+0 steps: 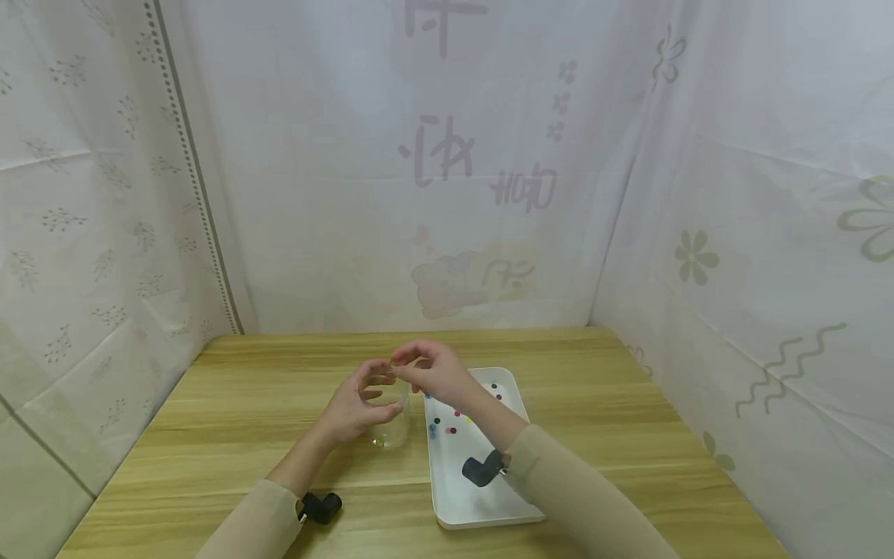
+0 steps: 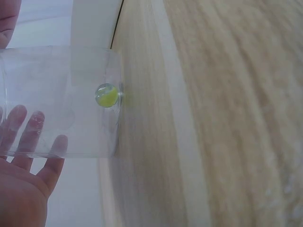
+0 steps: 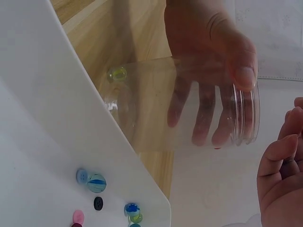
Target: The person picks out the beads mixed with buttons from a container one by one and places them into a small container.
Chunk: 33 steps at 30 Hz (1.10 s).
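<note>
- The table [image 1: 601,450] has a pale yellow-brown wood-grain top, with streaks running across it and rounded far corners.
- Light fabric curtains enclose it: the back curtain [image 1: 328,194] bears faint purplish lettering, the left curtain [image 1: 91,256] small leafy sprigs and a dark dotted band, the right curtain [image 1: 768,233] grey-green flowers and wavy lines.
- A clear jar [image 3: 147,109] stands on the wood just left of the white tray [image 1: 450,481], its mouth uncovered.
- A marble [image 2: 107,95], clear with yellow, lies at the jar's bottom.
- The left hand [image 1: 352,407] holds the jar, fingers spread and curved round the wall, thumb near the rim.
- The right hand [image 1: 436,373] is at the jar's mouth, thumb and fingertips brought together; I cannot tell whether they pinch anything.
- In the tray lie scattered buttons and marbles, among them a black button [image 3: 98,204] and a blue-streaked marble [image 3: 96,183].
</note>
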Each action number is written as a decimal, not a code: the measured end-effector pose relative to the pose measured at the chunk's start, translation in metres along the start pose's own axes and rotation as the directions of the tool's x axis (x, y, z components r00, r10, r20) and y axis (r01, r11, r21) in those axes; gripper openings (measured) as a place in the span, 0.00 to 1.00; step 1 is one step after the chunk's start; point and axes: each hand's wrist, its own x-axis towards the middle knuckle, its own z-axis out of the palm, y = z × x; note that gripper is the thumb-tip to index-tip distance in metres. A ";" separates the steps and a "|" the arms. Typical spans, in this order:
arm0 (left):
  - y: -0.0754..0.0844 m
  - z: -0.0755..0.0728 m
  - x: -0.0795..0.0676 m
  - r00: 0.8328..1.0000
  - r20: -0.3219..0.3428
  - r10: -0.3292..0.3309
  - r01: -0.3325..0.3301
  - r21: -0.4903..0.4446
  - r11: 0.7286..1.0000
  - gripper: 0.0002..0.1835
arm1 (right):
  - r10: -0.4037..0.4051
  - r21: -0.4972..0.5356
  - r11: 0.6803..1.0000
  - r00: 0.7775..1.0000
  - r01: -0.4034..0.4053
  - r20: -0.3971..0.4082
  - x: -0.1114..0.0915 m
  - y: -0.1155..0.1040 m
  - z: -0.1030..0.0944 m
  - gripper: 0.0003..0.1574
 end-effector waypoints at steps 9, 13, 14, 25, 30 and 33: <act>-0.001 0.000 0.000 1.000 -0.002 -0.013 0.012 -0.001 1.000 0.40 | 0.005 -0.014 1.000 1.000 -0.005 0.020 0.002 0.003 0.004 0.14; 0.000 0.000 0.000 1.000 -0.003 -0.014 0.014 -0.001 1.000 0.39 | 0.011 -0.013 1.000 1.000 -0.011 0.019 0.003 0.003 0.005 0.14; 0.000 0.000 0.000 1.000 -0.004 -0.014 0.014 0.001 1.000 0.39 | 0.011 -0.010 1.000 1.000 -0.011 0.019 0.003 0.003 0.005 0.14; 0.000 0.000 -0.001 1.000 0.001 0.005 -0.005 -0.007 1.000 0.38 | 0.008 0.002 1.000 1.000 -0.008 0.019 0.004 0.004 0.005 0.21; -0.002 -0.001 -0.001 1.000 0.002 0.015 -0.015 -0.002 1.000 0.38 | 0.016 0.036 0.999 1.000 -0.016 0.017 0.003 0.008 0.000 0.26; -0.002 -0.001 0.000 1.000 0.000 0.017 -0.017 0.002 1.000 0.39 | 0.015 0.040 0.999 1.000 -0.015 0.006 0.002 0.010 -0.003 0.29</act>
